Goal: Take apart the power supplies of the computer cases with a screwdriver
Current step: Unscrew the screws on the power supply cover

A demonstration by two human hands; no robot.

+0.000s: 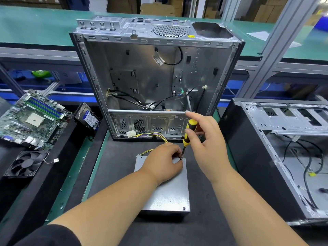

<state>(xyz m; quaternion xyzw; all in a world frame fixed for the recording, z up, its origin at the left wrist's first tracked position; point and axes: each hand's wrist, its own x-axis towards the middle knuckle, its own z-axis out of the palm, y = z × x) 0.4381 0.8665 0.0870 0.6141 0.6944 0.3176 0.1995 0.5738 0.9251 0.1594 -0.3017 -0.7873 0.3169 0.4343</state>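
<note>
A grey metal power supply (170, 190) lies flat on the dark mat in front of me, its yellow and black cables (152, 134) running toward the open case. My right hand (206, 144) holds a yellow and black screwdriver (188, 133) nearly upright, tip down at the supply's far right corner. My left hand (164, 161) rests on the supply's far end and pinches the screwdriver's shaft just above the tip. An open, gutted computer case (150, 73) stands right behind the supply.
A second opened case (276, 153) lies to the right. On the left sit a motherboard (33, 119), a hard drive (88, 118) and a black fan (26, 164). A green conveyor belt (35, 27) runs behind, with a metal frame post (276, 43) at the right.
</note>
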